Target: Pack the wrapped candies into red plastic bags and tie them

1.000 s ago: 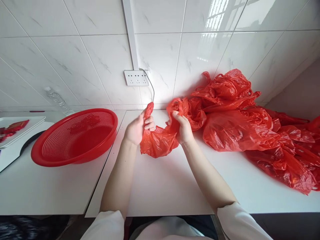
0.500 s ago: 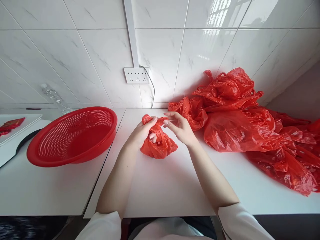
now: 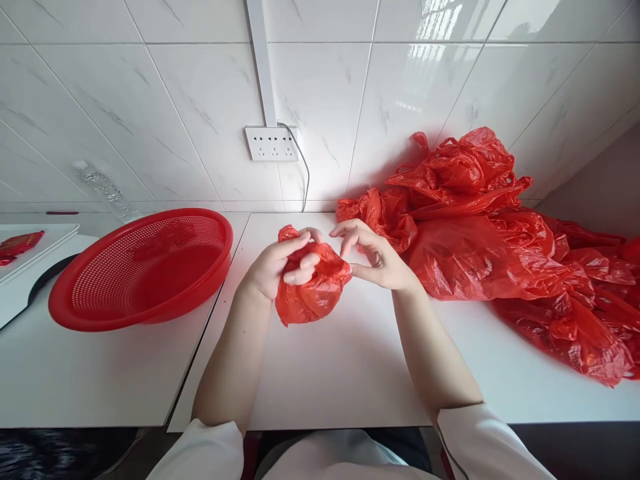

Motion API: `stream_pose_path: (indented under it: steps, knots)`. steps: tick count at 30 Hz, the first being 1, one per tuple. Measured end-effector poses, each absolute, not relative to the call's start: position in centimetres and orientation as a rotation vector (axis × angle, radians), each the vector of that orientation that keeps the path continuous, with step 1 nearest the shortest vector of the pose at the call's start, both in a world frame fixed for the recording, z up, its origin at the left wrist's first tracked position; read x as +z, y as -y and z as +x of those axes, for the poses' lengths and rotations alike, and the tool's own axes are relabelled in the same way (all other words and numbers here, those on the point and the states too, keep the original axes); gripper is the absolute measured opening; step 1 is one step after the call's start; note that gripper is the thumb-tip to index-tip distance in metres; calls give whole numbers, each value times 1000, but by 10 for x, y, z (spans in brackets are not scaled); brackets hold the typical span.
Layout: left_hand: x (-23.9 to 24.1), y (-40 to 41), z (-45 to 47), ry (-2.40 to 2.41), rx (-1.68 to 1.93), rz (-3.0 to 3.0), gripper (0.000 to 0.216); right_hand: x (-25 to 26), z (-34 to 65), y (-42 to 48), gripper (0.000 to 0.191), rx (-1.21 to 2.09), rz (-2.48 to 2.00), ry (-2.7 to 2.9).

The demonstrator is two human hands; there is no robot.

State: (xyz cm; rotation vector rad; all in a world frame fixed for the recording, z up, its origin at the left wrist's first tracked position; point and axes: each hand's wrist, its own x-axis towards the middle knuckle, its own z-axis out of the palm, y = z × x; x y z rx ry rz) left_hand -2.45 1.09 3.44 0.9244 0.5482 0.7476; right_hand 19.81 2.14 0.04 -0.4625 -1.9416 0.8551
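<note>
A crumpled red plastic bag is bunched into a small bundle just above the white table. My left hand is closed on the bundle's top, fingers wrapped over it. My right hand hovers at the bundle's right side with its fingers apart and curled, fingertips near the plastic, thumb touching the bundle's edge.
A heap of red plastic bags fills the right side of the table against the tiled wall. A red perforated basin sits on the left table. A wall socket with a cable is behind. A white tray lies far left.
The bag was stretched between both hands, then gathered into a tight bundle in my left hand. My right hand let go of it and opened beside it.
</note>
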Motion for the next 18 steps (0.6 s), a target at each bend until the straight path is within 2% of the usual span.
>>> stream_pose_path:
  steps: [3, 5, 10, 15, 18]
  knots:
    - [35, 2, -18, -709, 590, 1255, 33, -8, 180, -23, 50, 1153, -486, 1732]
    - [33, 8, -14, -883, 579, 1460, 39, -15, 167, -24, 55, 1229, -655, 1678]
    - [32, 12, -11, -1327, 869, 1921, 41, -25, 149, -26, 44, 1200, -799, 1617]
    - [36, 9, -10, -1040, 1119, 2127, 35, -27, 155, -30, 34, 1430, -645, 1478]
    - [34, 7, -8, -957, 1110, 2093, 36, -26, 162, -34, 26, 1318, -580, 1514]
